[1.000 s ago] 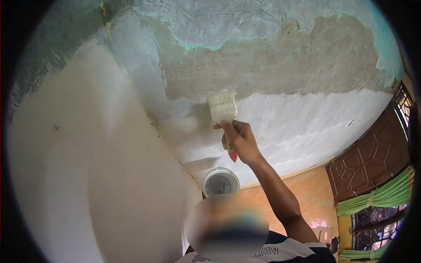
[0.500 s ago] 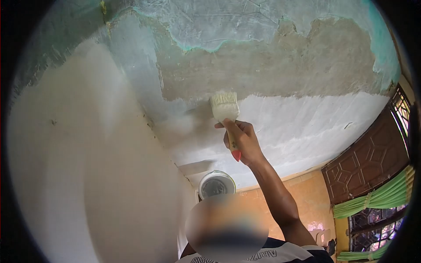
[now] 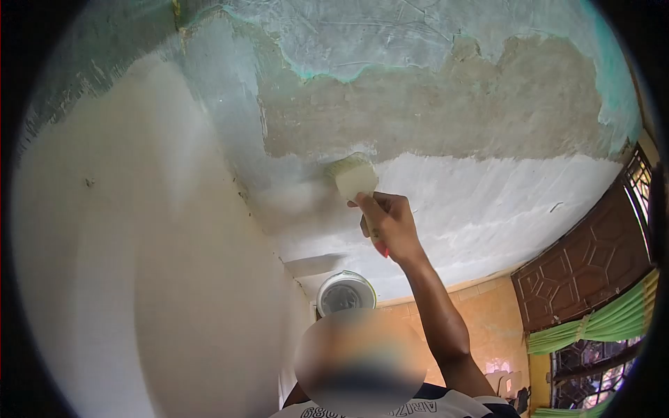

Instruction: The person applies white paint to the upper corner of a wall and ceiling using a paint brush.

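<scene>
My right hand point(image 3: 391, 224) is closed round the handle of a wide paintbrush point(image 3: 356, 182). Its red handle tip shows below my palm. The pale bristles press on the wall and bend to the left, where white paint meets a bare grey-brown patch point(image 3: 432, 115). Below my hand and to its left is a white bucket point(image 3: 346, 291) with whitish-grey contents; what supports it is hidden. My left hand is out of view.
A pale side wall point(image 3: 188, 279) meets the painted wall at a corner on the left. To the right are a brown panelled door point(image 3: 585, 254) and a green curtain point(image 3: 592, 327) by a window. Turquoise paint point(image 3: 613, 104) edges the bare patch.
The brush head has tilted and its bristles now splay leftward, where they stood straight before. My right hand has shifted slightly to the right. The whole view has moved a little.
</scene>
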`<action>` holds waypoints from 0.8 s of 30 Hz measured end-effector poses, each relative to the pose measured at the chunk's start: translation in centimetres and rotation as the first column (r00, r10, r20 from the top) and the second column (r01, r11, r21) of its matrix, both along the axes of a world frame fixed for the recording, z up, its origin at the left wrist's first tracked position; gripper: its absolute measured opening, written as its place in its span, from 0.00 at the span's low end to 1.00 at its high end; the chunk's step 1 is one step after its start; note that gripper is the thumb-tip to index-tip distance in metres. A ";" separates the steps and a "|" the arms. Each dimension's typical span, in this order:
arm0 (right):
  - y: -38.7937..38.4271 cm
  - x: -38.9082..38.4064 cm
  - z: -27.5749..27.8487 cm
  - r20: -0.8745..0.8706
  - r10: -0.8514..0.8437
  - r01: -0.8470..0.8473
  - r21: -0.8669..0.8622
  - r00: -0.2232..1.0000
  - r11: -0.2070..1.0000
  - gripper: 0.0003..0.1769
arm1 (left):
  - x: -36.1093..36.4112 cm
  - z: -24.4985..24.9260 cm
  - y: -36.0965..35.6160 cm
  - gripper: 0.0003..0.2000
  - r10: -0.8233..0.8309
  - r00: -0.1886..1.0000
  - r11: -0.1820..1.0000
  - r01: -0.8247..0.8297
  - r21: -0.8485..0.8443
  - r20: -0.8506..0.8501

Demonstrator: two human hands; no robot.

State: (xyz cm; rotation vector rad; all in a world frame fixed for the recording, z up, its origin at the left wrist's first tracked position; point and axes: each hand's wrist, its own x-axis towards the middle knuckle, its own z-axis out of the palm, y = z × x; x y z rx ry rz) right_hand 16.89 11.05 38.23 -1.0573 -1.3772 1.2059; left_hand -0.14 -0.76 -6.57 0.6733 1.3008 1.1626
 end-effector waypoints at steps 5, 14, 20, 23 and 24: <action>-1.2 -2.6 -1.0 -0.087 -0.158 0.168 0.113 0.984 0.979 0.22 | 0.0 5.0 -0.6 0.35 0.053 0.997 0.994 -0.047 -0.098 0.055; 1.4 -2.7 -3.9 -0.081 -0.204 0.216 0.203 0.976 0.955 0.25 | -0.3 7.5 -0.3 0.37 0.080 0.988 0.989 -0.063 -0.131 0.134; 0.4 -1.8 -3.7 -0.078 -0.098 0.105 0.087 0.992 0.991 0.25 | -1.0 -1.1 0.3 0.39 0.094 0.992 0.994 -0.088 -0.072 0.079; -0.9 -0.5 -3.7 -0.053 0.021 -0.027 -0.107 0.998 0.994 0.25 | -1.0 -1.4 0.5 0.39 0.075 0.997 0.997 -0.074 -0.034 0.032; -1.0 -0.3 -4.0 -0.085 0.041 -0.054 -0.152 0.996 0.987 0.25 | -0.8 -1.0 0.5 0.39 0.077 0.997 0.997 -0.077 -0.029 0.018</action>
